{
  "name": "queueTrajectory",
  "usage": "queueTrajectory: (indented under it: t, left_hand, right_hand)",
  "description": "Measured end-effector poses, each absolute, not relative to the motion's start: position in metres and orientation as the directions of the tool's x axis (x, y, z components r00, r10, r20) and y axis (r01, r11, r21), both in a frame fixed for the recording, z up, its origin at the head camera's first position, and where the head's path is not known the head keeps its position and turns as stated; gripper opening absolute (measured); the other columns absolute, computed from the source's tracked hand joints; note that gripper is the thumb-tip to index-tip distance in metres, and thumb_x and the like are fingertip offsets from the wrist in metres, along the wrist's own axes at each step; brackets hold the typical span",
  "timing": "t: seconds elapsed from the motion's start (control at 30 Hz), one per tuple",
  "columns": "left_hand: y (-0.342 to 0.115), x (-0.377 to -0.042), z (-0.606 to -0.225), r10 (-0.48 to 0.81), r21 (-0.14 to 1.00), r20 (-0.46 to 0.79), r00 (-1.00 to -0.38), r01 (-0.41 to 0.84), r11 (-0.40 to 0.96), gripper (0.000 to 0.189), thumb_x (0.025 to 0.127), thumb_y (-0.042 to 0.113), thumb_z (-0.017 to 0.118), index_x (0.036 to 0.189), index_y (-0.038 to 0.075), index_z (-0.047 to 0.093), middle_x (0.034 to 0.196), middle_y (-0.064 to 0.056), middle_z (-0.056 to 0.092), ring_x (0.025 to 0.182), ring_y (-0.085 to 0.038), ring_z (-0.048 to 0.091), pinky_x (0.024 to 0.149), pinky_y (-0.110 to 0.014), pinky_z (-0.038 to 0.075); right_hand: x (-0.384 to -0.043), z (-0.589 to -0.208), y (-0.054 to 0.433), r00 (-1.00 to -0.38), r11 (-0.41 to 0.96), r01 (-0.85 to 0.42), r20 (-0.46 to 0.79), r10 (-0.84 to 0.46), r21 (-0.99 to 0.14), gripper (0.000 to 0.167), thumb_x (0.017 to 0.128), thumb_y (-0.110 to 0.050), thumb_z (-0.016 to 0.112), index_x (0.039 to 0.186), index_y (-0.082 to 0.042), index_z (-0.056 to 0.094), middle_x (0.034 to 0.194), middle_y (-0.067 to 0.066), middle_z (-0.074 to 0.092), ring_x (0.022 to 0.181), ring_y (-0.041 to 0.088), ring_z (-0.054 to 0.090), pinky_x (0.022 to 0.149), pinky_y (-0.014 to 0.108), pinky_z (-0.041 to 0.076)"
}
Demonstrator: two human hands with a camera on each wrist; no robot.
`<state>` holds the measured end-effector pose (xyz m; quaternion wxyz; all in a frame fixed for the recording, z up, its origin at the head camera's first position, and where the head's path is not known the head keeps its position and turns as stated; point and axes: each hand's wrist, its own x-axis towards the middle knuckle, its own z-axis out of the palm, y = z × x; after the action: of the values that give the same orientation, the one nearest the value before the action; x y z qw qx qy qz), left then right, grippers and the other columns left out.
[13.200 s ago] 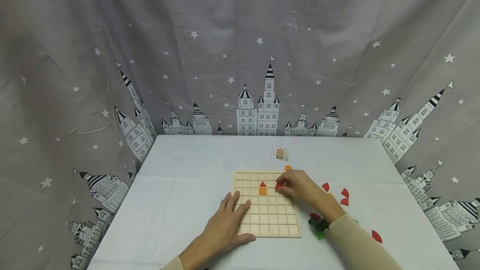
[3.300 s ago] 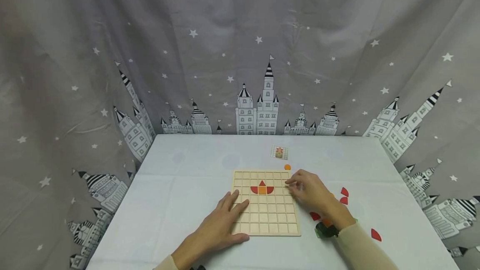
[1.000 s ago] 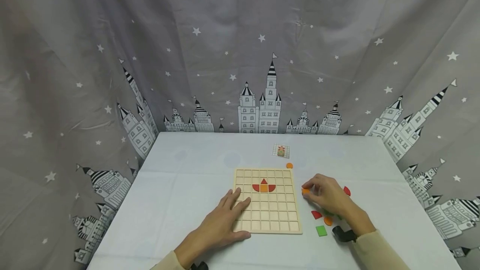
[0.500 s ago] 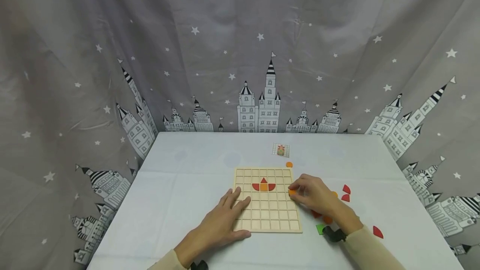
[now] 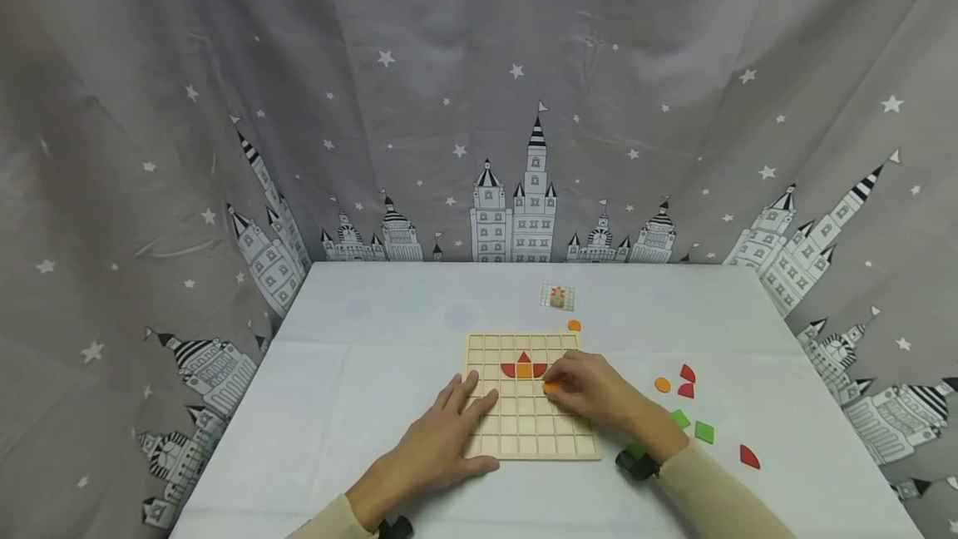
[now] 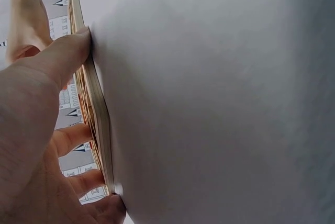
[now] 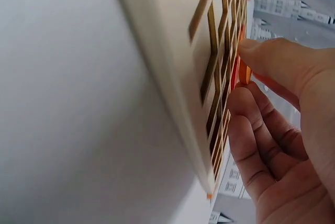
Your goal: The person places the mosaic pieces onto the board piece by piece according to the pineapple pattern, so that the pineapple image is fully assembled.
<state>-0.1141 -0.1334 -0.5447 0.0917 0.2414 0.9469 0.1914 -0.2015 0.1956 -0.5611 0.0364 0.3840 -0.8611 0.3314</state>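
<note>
Across the back hangs a grey curtain printed with white stars and castles. Before it stands the bench, covered in white. On the bench, around the middle of its near half, lies a wooden board ruled into square cells.

Of the two hands, the left hand rests at the board's left side, fingers straight and spread, thumb by the near edge; it grasps nothing. The right hand reaches over the board from the right, thumb and fingers pinching an orange piece just nearer than the coloured group there; whether that piece touches the board I cannot tell.

Beyond the board lies a small patterned card. Green squares lie to the right on the bench, one partly hidden by the right wrist. Set in the board are an orange square, a red rounded piece on either side of it, and a red triangle touching its far side. Three red quarter-rounds and an orange disc lie loose at the right; another orange bit sits just past the board's far edge.
</note>
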Motion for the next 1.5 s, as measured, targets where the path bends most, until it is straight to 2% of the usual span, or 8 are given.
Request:
queueTrajectory:
  t: [0.07, 0.2, 0.43, 0.53, 0.83, 1.5]
  left_hand:
    - [-0.134, -0.115, -0.545, 0.493, 0.404, -0.078, -0.867, 0.424, 0.810, 0.101, 0.097, 0.066, 0.089, 0.178, 0.020, 0.050, 0.190, -0.024, 0.033, 0.175, -0.055, 0.034, 0.113, -0.071, 0.062]
    - [-0.134, -0.116, -0.546, 0.495, 0.397, -0.076, -0.865, 0.429, 0.811, 0.101, 0.097, 0.067, 0.088, 0.178, 0.021, 0.050, 0.190, -0.024, 0.033, 0.175, -0.056, 0.035, 0.113, -0.071, 0.063]
    - [-0.134, -0.116, -0.547, 0.501, 0.395, -0.074, -0.862, 0.436, 0.809, 0.102, 0.097, 0.069, 0.088, 0.179, 0.020, 0.050, 0.190, -0.024, 0.033, 0.175, -0.056, 0.035, 0.112, -0.071, 0.063]
    - [-0.134, -0.115, -0.547, 0.499, 0.393, -0.076, -0.863, 0.434, 0.810, 0.102, 0.097, 0.069, 0.088, 0.178, 0.020, 0.050, 0.190, -0.024, 0.033, 0.175, -0.056, 0.035, 0.112, -0.070, 0.063]
    - [-0.134, -0.115, -0.546, 0.500, 0.374, -0.073, -0.863, 0.441, 0.816, 0.102, 0.097, 0.070, 0.087, 0.178, 0.021, 0.050, 0.190, -0.024, 0.033, 0.174, -0.056, 0.036, 0.111, -0.070, 0.064]
    - [-0.133, -0.114, -0.544, 0.503, 0.382, -0.068, -0.862, 0.443, 0.811, 0.101, 0.097, 0.068, 0.088, 0.178, 0.019, 0.051, 0.189, -0.025, 0.034, 0.174, -0.056, 0.036, 0.109, -0.069, 0.065]
  right_hand:
    - [-0.199, -0.554, 0.187, -0.720, 0.517, -0.668, 0.290, -0.630, -0.536, 0.016, 0.100, -0.010, 0.093, 0.115, -0.011, 0.086, 0.109, -0.003, 0.080, 0.096, 0.003, 0.068, 0.087, 0.025, 0.065]
    - [-0.200, -0.552, 0.175, -0.726, 0.535, -0.660, 0.264, -0.635, -0.528, 0.011, 0.102, -0.010, 0.091, 0.112, -0.011, 0.086, 0.107, -0.002, 0.081, 0.095, 0.006, 0.070, 0.087, 0.026, 0.065]
    - [-0.198, -0.552, 0.166, -0.707, 0.536, -0.687, 0.279, -0.650, -0.490, 0.004, 0.102, -0.010, 0.091, 0.103, -0.012, 0.088, 0.099, 0.001, 0.078, 0.084, 0.011, 0.067, 0.076, 0.020, 0.058]
    - [-0.196, -0.552, 0.165, -0.702, 0.537, -0.693, 0.281, -0.655, -0.481, 0.003, 0.102, -0.011, 0.092, 0.104, -0.012, 0.089, 0.099, 0.001, 0.077, 0.083, 0.011, 0.067, 0.073, 0.020, 0.056]
    - [-0.195, -0.553, 0.163, -0.711, 0.539, -0.677, 0.257, -0.655, -0.502, 0.012, 0.104, -0.009, 0.089, 0.115, -0.010, 0.093, 0.106, 0.002, 0.080, 0.090, 0.007, 0.069, 0.079, 0.021, 0.060]
    - [-0.194, -0.554, 0.153, -0.727, 0.546, -0.665, 0.274, -0.629, -0.510, 0.010, 0.104, -0.006, 0.088, 0.111, -0.010, 0.093, 0.103, 0.000, 0.079, 0.088, 0.004, 0.069, 0.077, 0.020, 0.060]
